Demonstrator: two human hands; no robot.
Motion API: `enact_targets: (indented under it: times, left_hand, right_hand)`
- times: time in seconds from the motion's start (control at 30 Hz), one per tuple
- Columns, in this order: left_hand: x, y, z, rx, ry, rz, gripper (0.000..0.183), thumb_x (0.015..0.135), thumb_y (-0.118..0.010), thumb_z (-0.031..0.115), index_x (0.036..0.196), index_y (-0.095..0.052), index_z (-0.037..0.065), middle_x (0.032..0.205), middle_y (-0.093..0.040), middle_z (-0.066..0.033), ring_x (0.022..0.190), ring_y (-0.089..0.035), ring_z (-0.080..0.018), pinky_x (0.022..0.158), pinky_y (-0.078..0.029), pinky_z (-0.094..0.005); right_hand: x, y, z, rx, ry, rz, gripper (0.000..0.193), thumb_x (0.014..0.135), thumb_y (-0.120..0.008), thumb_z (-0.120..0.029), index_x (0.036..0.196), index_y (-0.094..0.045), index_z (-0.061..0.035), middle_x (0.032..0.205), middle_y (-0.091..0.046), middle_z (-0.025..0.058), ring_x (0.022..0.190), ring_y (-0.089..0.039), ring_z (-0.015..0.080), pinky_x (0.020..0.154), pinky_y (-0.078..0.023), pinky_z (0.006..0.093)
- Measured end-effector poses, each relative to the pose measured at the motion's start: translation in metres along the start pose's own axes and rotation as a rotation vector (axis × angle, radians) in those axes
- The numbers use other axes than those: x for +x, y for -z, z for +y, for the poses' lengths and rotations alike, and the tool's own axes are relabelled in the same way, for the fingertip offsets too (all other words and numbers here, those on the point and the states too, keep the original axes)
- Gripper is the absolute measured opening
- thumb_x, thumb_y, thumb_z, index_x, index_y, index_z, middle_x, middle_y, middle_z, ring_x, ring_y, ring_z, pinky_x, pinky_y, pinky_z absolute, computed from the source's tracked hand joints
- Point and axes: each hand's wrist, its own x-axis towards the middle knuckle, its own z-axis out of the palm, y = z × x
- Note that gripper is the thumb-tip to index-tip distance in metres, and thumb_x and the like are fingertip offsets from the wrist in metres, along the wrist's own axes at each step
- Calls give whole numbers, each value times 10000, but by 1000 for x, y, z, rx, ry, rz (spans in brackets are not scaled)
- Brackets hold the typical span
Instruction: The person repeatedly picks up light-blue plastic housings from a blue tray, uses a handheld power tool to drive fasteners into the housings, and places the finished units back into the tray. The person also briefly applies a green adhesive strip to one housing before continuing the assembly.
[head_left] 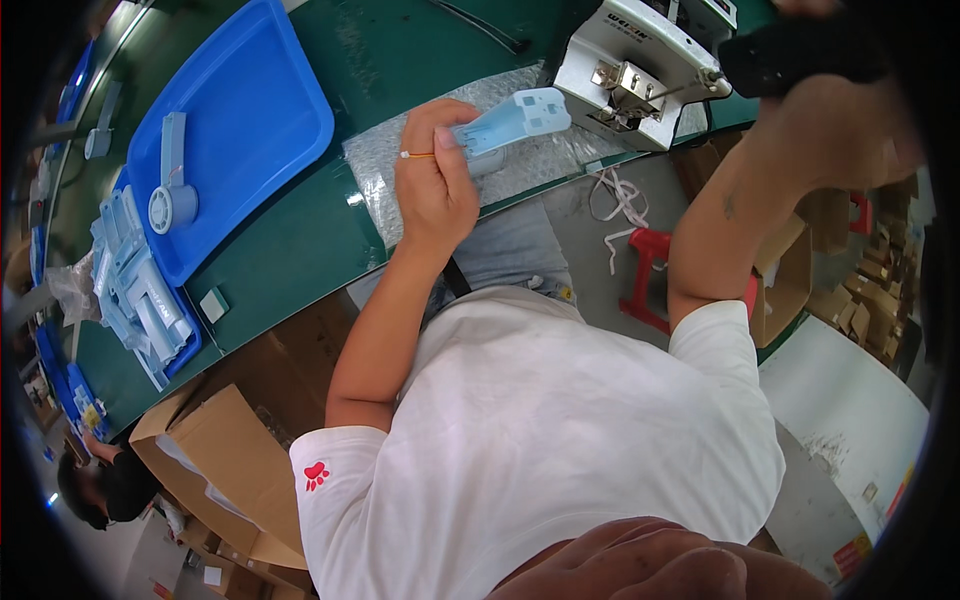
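My left hand (435, 180) is closed around a light blue plastic handle-shaped part (525, 117), apparently a hand-fan casing, with its square-holed end pointing right. A rounded piece of it shows below my fingers. At the upper right, my right hand (850, 130) is blurred and grips a black electric screwdriver (800, 52). The tool's thin tip reaches left to the front of a white screw feeder (640, 70). Most of my right fingers are hidden behind the tool or out of the picture.
Bubble wrap (380, 180) covers part of the green bench (270, 260). To the left, a blue tray (265, 90) holds a light blue fan part (172, 200), beside stacked casings (135, 285). Below are a cardboard box (240, 460) and a red stool (645, 280). Another person (105, 485) works far left.
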Motion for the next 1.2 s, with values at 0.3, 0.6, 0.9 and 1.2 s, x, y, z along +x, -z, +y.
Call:
enact_targets:
  times: [0.3, 0.6, 0.9, 1.2]
  left_hand:
    - [-2, 1, 2, 109, -90, 23, 192, 1012, -454, 59, 1040, -640, 21, 1029, -660, -162, 877, -646, -347, 767, -523, -410]
    - [-3, -2, 6, 167, -43, 60, 193, 1011, -460, 78, 1026, -648, 37, 1010, -663, -135, 843, -649, -320, 725, -520, -398]
    - [-3, -4, 7, 185, 5, 59, 166, 996, -486, 84, 1018, -649, 55, 1007, -670, -114, 805, -642, -313, 693, -515, -401]
    - [-3, -4, 3, 206, -60, 55, 224, 1039, -418, 85, 1045, -637, 42, 1014, -672, -134, 804, -651, -311, 688, -516, -377]
  right_hand:
    - [-35, -2, -28, 257, -161, 26, 761, 950, -378, -714, 1063, -548, 19, 848, -590, 131, 626, -551, 212, 565, -469, 336]
    - [-51, -35, -11, 340, -227, 10, 802, 933, -371, -748, 1064, -546, 24, 860, -589, 136, 632, -550, 222, 572, -470, 347]
    - [-56, -44, -5, 362, -263, -8, 843, 916, -364, -782, 1065, -545, 28, 871, -588, 141, 638, -550, 232, 578, -470, 358]
    - [-62, -39, -8, 367, -269, -5, 884, 900, -358, -816, 1066, -543, 33, 882, -587, 146, 644, -549, 242, 585, -470, 369]
